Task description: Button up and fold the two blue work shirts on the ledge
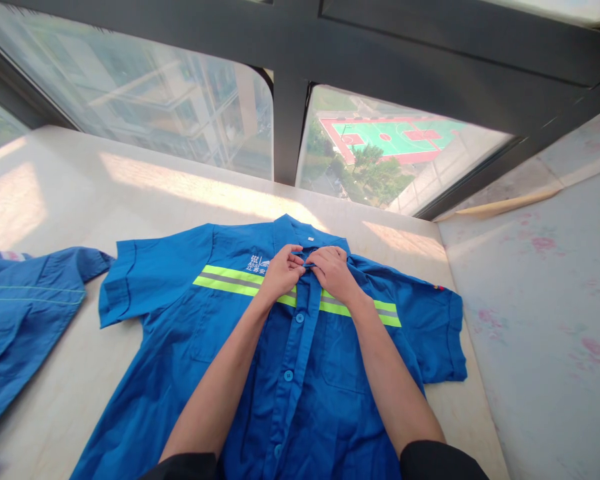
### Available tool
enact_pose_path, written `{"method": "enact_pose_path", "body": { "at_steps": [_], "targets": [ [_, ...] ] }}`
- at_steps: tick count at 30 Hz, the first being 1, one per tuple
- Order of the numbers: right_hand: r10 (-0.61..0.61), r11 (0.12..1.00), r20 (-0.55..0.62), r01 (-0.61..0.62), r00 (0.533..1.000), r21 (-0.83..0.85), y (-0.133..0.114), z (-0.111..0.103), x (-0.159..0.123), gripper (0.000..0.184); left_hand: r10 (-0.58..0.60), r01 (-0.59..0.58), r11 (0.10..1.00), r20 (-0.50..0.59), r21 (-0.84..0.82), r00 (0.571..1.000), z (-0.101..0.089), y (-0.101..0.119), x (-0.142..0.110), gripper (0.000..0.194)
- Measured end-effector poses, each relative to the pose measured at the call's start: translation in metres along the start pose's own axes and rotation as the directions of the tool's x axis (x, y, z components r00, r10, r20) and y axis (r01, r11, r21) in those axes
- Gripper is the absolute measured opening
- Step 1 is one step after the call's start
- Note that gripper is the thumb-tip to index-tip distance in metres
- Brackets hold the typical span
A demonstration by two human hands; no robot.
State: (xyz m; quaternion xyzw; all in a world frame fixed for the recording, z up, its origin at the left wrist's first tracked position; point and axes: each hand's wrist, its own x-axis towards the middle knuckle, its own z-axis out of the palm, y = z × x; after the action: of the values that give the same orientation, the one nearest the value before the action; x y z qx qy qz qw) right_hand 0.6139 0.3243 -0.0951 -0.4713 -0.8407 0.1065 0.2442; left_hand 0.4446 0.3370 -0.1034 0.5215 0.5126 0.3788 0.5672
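A blue short-sleeved work shirt (180,333) with a yellow-and-grey reflective chest stripe lies face up on a pale stone sill (60,200), collar towards the window. Several blue buttons run down its front placket. My left hand (281,270) and my right hand (333,268) meet at the top of the placket, just below the collar. Both have their fingers pinched on the shirt's front edges there. Whether a button sits between the fingers is hidden.
A second blue garment (20,313) lies at the left edge of the sill. Dark window frames (287,127) rise behind the sill, with glass looking far down on buildings and a sports court. A floral-patterned wall (545,320) bounds the right side.
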Motion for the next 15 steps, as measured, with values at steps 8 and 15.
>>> {"method": "enact_pose_path", "body": {
  "at_steps": [8,15],
  "targets": [
    [0.002,1.0,0.028,-0.002,1.0,-0.013,0.003,0.0,-0.001,0.023,0.045,-0.035,0.991,-0.078,0.126,0.996,0.004,0.004,-0.003,0.03],
    [0.003,1.0,0.032,-0.003,0.999,-0.016,0.005,0.0,-0.001,0.023,0.132,-0.107,0.962,-0.085,0.25,0.988,0.01,0.008,-0.008,0.027]
  ]
}}
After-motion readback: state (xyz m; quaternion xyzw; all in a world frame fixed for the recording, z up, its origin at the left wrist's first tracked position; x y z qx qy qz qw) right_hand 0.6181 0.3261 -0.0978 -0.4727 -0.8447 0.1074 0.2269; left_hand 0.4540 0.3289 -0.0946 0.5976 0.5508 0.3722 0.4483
